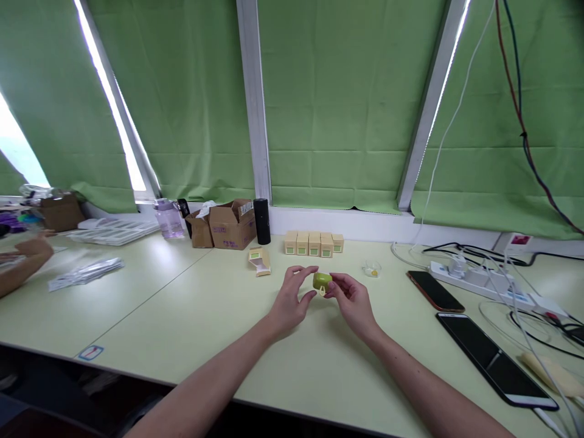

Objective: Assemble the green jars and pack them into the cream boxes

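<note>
A small, rounded, glossy green case point(322, 280) with a pale loop on its lower side is raised over the table in front of me. My right hand point(353, 301) pinches its right end between thumb and fingers. At its left end, my left hand point(291, 301) has thumb and fingers apart, the tips close to the case; whether they touch it I cannot tell. Beyond my left hand lies an opened small cardboard box point(260, 261). Several closed small boxes point(314, 244) with green labels stand in a row behind the case.
A clear little dish point(372, 269) sits right of the boxes. Two phones point(435, 291), a power strip point(488, 283) and tangled cables occupy the right side. Further left are a brown carton point(232, 226), a black cylinder point(261, 221), plastic packets point(86, 274) and another person's arm point(27, 261).
</note>
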A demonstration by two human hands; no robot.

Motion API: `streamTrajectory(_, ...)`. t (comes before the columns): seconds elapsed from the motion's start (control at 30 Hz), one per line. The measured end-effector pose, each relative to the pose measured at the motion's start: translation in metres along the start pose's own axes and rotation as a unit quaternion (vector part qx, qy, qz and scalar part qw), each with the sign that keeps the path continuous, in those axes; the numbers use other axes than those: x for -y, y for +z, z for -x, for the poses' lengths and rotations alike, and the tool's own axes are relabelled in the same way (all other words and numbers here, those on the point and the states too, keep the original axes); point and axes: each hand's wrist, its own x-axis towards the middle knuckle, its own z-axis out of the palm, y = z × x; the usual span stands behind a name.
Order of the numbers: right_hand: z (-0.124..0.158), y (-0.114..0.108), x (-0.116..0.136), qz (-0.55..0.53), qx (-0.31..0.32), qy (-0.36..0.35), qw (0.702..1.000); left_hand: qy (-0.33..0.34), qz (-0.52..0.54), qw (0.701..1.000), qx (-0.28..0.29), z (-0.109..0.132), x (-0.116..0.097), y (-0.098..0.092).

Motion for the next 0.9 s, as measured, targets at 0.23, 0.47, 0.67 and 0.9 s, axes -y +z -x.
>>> streamTrajectory(0.23,0.0,-0.001,-0.002,0.007,0.011,0.013,1.0,0.042,-0.052,0.998,0.007,0.001,0.001,0.0)
streamTrajectory(0.47,0.002,0.001,0.001,0.004,0.035,0.034,0.999,0.089,-0.181,0.979,-0.008,-0.001,-0.005,0.001)
streamTrajectory(0.67,0.002,0.001,0.003,-0.005,0.044,0.048,0.998,0.11,-0.213,0.97,-0.03,-0.001,-0.006,0.002)
streamTrajectory(0.9,-0.014,-0.017,-0.012,0.083,-0.024,0.037,0.996,0.084,-0.178,0.98,-0.041,-0.003,-0.003,0.002)
